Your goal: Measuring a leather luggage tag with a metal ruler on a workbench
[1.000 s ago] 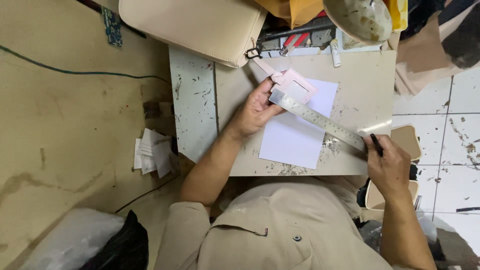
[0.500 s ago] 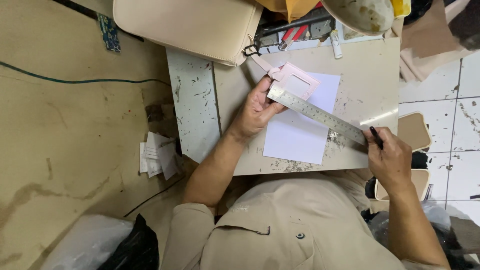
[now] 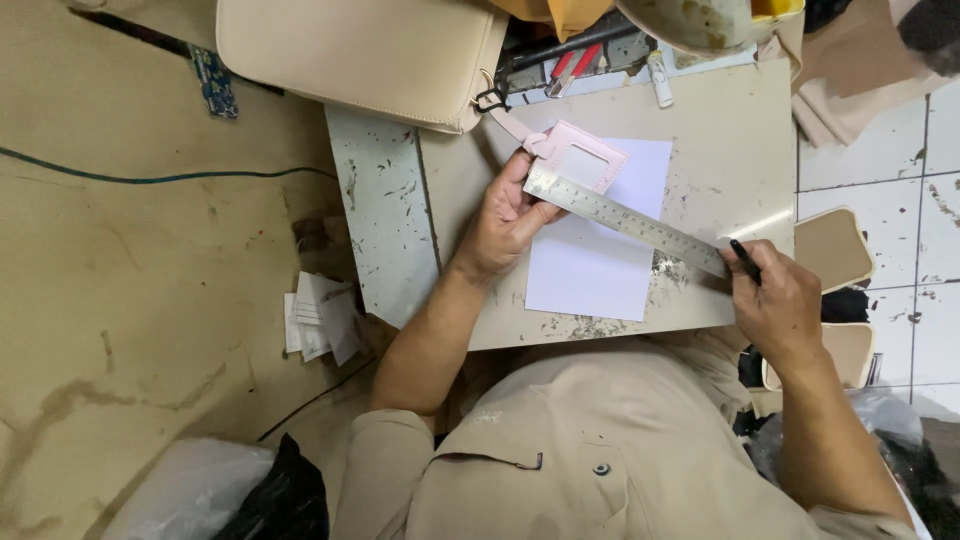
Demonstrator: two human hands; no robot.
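Head view showed the left hand pinching a steel ruler across white paper; right hand, at four o'clock by the counter edge, gripped a pen

A small leather-goods workshop is showing here. A scuffed, paint-flecked desk is carrying a cream handbag, a steel ruler and a pink leather tag. Hand tools are lying along its far edge, and leather offcuts are piling up over a stained tile floor.
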